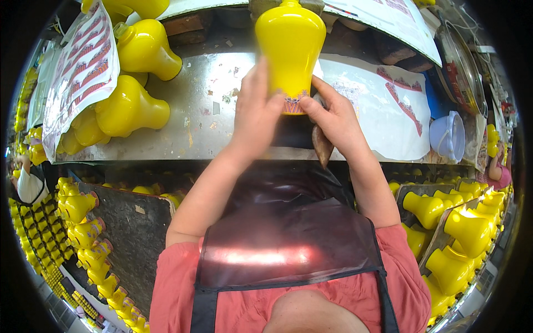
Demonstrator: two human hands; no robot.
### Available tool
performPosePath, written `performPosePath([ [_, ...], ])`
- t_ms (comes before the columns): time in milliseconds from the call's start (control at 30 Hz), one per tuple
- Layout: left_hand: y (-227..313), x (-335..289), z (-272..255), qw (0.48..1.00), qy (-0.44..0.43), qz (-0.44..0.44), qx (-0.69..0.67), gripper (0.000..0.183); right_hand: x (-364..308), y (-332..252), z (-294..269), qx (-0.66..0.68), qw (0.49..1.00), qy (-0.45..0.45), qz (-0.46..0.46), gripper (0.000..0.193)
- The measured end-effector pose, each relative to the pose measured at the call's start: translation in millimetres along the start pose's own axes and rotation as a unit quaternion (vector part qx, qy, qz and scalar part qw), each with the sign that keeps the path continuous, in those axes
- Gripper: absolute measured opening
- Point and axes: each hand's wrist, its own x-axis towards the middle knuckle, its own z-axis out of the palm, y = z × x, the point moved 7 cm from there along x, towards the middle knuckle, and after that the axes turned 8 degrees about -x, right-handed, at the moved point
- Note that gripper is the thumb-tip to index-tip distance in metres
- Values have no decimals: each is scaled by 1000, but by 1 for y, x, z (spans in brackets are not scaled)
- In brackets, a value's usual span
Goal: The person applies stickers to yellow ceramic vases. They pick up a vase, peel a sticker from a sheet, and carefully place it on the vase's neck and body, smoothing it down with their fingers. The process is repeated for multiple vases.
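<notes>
A glossy yellow vase (pixel 290 50) lies in front of me, its broad shoulder away from me and its narrower foot toward me. A patterned decal band (pixel 295 104) in red, white and blue wraps the foot. My left hand (pixel 255 108) grips the vase's left side, thumb on the decal's edge; its fingers are blurred. From the right, my right hand (pixel 336 114) closes round the foot, with its thumb pressing the decal and its other fingers partly hidden. Beneath the right palm hangs a brown, pointed, flat piece (pixel 321 145); whether the hand holds it I cannot tell.
More yellow vases (pixel 133 108) lie at the left of the metal worktable (pixel 205 136). Printed decal sheets (pixel 91 64) hang there, and another decal sheet (pixel 383 122) lies on the right beside a pale bucket (pixel 447 136). Boards of vases (pixel 449 272) stand on both sides of me.
</notes>
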Motion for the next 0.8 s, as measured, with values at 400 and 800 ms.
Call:
performPosePath([
  [400,-3,-3,-2,996,-14,-20,-84,73,-1,6,7,37,999,8,13,56],
  [800,-4,-2,-2,998,-42,1,-51,79,0,3,6,19,999,27,4,58],
])
